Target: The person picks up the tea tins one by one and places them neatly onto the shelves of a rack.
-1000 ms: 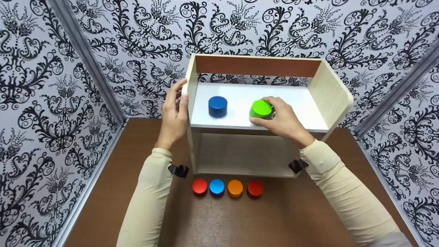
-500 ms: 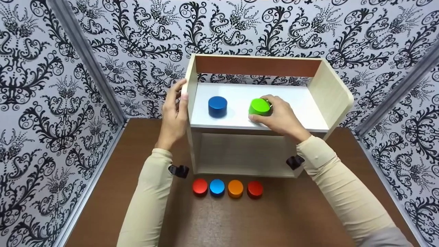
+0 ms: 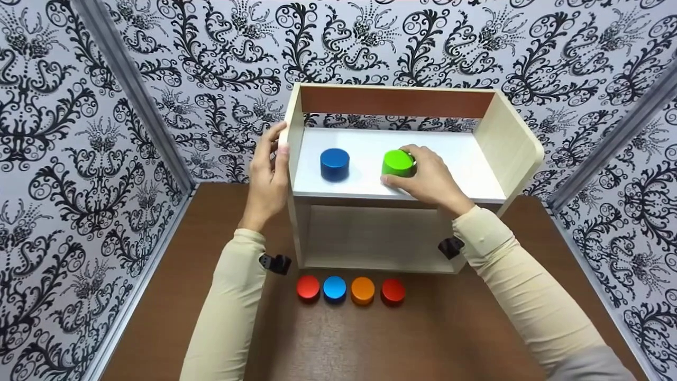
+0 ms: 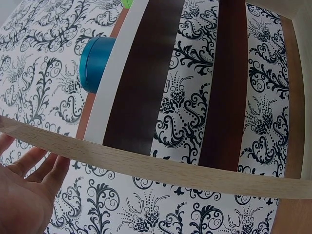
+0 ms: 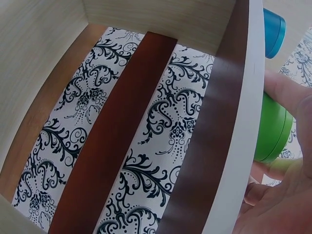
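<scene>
My right hand (image 3: pixel 431 177) grips a green round lidded tin (image 3: pixel 396 163) at the white upper board of a small wooden shelf unit (image 3: pixel 394 197), thumb in front and fingers round its right side. The green tin (image 5: pixel 274 129) stands upright, partly covered by the hand in the right wrist view. To its left on the same board stands a dark blue tin (image 3: pixel 335 164). My left hand (image 3: pixel 267 177) holds the unit's left side panel, thumb on the front edge. In the left wrist view, the left-hand fingers (image 4: pixel 31 163) lie against the panel's outer side.
On the brown table (image 3: pixel 338 344), before the unit, several tins stand in a row: a red tin (image 3: pixel 308 288), a light blue tin (image 3: pixel 334 289), an orange tin (image 3: pixel 363 290) and a darker red tin (image 3: pixel 393 291). Patterned walls (image 3: pixel 222 63) enclose the table.
The right hand has shifted the green tin slightly left, and the tin has gone from tilted to upright. The left hand and the unit stay where they were.
</scene>
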`<action>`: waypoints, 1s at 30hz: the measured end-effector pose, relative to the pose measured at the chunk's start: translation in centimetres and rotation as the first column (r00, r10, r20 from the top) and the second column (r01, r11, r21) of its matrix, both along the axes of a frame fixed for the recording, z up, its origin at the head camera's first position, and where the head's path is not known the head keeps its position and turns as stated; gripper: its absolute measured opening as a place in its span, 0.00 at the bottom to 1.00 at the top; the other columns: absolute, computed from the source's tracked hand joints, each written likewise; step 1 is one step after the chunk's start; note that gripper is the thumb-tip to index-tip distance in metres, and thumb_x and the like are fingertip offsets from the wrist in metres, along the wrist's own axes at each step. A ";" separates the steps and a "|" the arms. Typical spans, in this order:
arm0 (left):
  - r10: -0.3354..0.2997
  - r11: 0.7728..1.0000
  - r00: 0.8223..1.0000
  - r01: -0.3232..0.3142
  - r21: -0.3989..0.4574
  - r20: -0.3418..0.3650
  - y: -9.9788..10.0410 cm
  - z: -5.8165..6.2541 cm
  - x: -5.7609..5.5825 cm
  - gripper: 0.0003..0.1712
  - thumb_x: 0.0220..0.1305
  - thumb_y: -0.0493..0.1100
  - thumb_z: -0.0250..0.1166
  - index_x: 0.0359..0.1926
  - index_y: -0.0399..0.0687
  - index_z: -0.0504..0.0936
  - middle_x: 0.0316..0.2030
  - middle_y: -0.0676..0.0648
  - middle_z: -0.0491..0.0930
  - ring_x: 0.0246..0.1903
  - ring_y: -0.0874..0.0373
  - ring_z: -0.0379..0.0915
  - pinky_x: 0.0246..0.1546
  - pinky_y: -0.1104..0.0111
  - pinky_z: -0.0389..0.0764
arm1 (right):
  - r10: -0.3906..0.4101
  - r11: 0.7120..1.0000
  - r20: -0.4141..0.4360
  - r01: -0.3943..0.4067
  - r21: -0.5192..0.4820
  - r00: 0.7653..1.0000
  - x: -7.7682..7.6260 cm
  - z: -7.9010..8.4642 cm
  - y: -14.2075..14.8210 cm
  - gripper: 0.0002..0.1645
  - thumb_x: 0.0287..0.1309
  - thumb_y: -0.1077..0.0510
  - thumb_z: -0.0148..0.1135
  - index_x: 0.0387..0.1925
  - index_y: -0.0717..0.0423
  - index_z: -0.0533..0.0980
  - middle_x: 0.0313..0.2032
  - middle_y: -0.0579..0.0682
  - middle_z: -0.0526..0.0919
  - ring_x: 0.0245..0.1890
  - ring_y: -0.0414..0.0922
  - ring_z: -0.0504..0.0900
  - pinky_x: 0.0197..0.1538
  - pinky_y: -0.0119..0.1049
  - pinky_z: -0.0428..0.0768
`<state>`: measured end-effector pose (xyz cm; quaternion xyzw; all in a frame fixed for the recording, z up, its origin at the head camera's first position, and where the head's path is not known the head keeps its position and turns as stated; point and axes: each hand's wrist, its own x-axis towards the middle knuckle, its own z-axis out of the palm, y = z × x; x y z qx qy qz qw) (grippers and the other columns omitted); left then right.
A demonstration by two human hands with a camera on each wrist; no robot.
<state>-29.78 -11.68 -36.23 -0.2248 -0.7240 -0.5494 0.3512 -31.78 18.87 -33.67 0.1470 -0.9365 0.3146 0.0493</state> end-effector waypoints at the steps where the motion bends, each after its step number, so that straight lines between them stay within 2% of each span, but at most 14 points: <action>1: -0.002 1.000 1.000 0.002 0.000 0.001 0.0 0.0 0.0 0.22 0.79 0.40 0.49 0.68 0.38 0.69 0.58 0.38 0.76 0.53 0.48 0.75 0.49 0.59 0.80 | 0.001 1.000 -0.002 -0.001 0.000 1.000 0.0 0.0 0.0 0.40 0.55 0.45 0.75 0.63 0.60 0.71 0.53 0.60 0.76 0.54 0.56 0.71 0.59 0.53 0.68; 6: -0.006 1.000 1.000 0.006 0.000 0.011 0.0 0.0 0.0 0.22 0.79 0.41 0.48 0.69 0.38 0.69 0.58 0.38 0.76 0.53 0.49 0.75 0.48 0.59 0.80 | 0.008 1.000 -0.007 -0.008 -0.001 1.000 0.0 0.0 0.0 0.41 0.55 0.45 0.76 0.63 0.60 0.71 0.52 0.60 0.76 0.53 0.56 0.71 0.59 0.53 0.68; 10: -0.007 1.000 1.000 0.007 -0.002 0.018 0.0 0.0 -0.1 0.22 0.79 0.41 0.48 0.69 0.39 0.69 0.58 0.38 0.76 0.52 0.48 0.74 0.47 0.59 0.80 | 0.003 1.000 0.009 -0.002 -0.015 1.000 0.1 0.1 0.2 0.46 0.55 0.43 0.76 0.67 0.59 0.68 0.57 0.61 0.75 0.57 0.57 0.71 0.63 0.55 0.68; 13: -0.012 1.000 1.000 0.012 -0.004 0.025 0.0 -0.1 -0.1 0.22 0.79 0.41 0.48 0.69 0.39 0.69 0.58 0.39 0.75 0.52 0.49 0.74 0.47 0.59 0.81 | -0.006 0.999 0.023 0.007 -0.038 1.000 0.2 0.1 0.3 0.49 0.55 0.42 0.75 0.70 0.60 0.65 0.60 0.61 0.74 0.56 0.57 0.74 0.62 0.53 0.72; 16: -0.018 1.000 1.000 0.018 0.001 0.025 0.0 -0.1 -0.2 0.23 0.79 0.41 0.48 0.69 0.39 0.69 0.59 0.39 0.75 0.52 0.48 0.74 0.47 0.58 0.81 | -0.004 0.998 0.029 0.006 -0.070 1.000 0.5 0.3 0.6 0.50 0.56 0.41 0.75 0.70 0.60 0.65 0.56 0.62 0.75 0.50 0.56 0.76 0.55 0.49 0.77; 19: -0.019 1.000 1.000 0.019 0.005 0.021 0.0 -0.1 -0.2 0.22 0.79 0.41 0.48 0.69 0.39 0.69 0.59 0.38 0.75 0.52 0.47 0.74 0.47 0.57 0.81 | 0.000 0.996 0.014 0.002 -0.093 1.000 0.9 0.4 0.8 0.50 0.55 0.41 0.75 0.70 0.61 0.65 0.53 0.63 0.76 0.49 0.55 0.76 0.52 0.47 0.77; 30: -0.002 1.000 1.000 0.002 0.009 0.017 0.0 -0.1 -0.1 0.23 0.79 0.41 0.49 0.69 0.39 0.69 0.58 0.39 0.76 0.52 0.49 0.74 0.47 0.59 0.80 | -0.021 0.983 -0.064 0.009 -0.184 0.998 3.0 0.5 2.1 0.48 0.54 0.43 0.77 0.67 0.64 0.68 0.52 0.63 0.77 0.51 0.57 0.76 0.55 0.51 0.76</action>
